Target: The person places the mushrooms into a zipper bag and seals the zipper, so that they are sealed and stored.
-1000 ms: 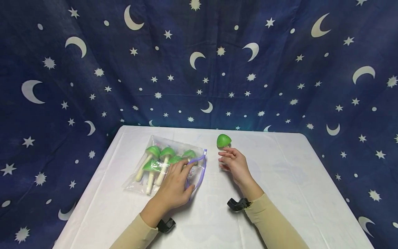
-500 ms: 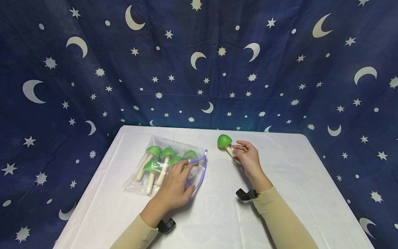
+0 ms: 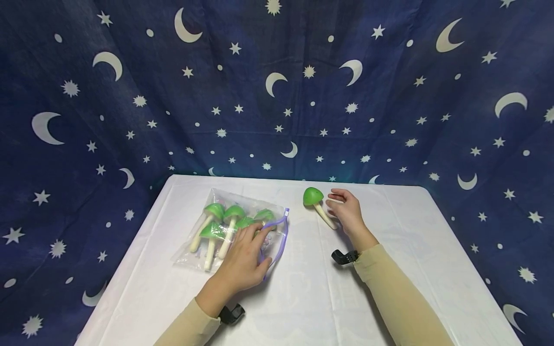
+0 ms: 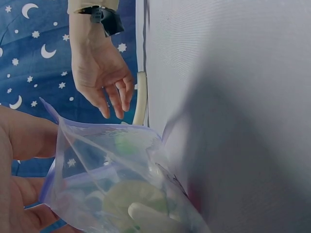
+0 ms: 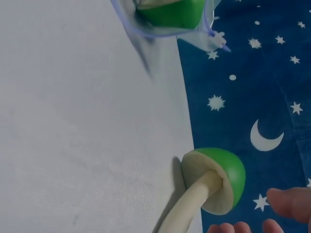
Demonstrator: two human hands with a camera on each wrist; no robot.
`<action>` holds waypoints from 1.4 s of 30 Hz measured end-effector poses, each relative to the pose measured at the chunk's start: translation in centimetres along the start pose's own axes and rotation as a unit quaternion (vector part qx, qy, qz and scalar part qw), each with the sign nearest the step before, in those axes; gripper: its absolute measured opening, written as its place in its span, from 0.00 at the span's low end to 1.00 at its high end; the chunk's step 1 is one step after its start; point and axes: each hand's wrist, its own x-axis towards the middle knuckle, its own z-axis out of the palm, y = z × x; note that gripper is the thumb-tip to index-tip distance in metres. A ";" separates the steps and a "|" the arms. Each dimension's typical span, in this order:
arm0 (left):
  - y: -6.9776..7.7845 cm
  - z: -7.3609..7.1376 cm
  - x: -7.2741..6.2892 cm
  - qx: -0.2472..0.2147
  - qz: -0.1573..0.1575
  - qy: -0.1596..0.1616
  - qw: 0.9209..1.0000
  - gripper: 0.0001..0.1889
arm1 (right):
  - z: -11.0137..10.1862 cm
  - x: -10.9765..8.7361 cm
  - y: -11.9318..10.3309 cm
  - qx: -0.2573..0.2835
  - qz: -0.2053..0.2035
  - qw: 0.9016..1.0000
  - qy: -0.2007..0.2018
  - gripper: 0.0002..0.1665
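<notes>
A clear zip bag (image 3: 277, 242) with a purple closure lies on the left of the table, several green-capped toy mushrooms (image 3: 212, 231) inside. My left hand (image 3: 243, 259) holds the bag by its mouth, thumb at the near side and fingers over the top. In the left wrist view the bag's mouth (image 4: 104, 125) gapes. To the right of the bag one loose toy mushroom (image 3: 312, 196) lies on its side, its pale stem slanting toward me. My right hand (image 3: 348, 214) is just right of that stem, fingers loosely bent with nothing in them.
A white cloth covers the table (image 3: 303, 298). Directly behind its far edge hangs a dark blue curtain (image 3: 242, 86) with moons and stars. Both wrists wear a black camera mount (image 3: 344, 257).
My right hand has moved right, away from the loose mushroom's cap, and its stem has come into view on the table. The left hand and the bag stay in place.
</notes>
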 end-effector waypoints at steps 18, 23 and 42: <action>0.0 -0.1 0.0 0.002 0.000 0.003 1.000 0.42 | 1.3 2.1 0.4 -0.021 0.031 0.997 -0.060 0.38; 0.1 -0.2 0.0 0.001 0.007 0.008 1.000 0.42 | 1.7 2.4 0.3 -0.044 0.031 0.996 -0.065 0.38; -0.2 -0.1 -0.1 0.008 0.012 0.009 1.000 0.42 | 2.4 2.8 0.6 -0.077 0.034 0.995 -0.060 0.34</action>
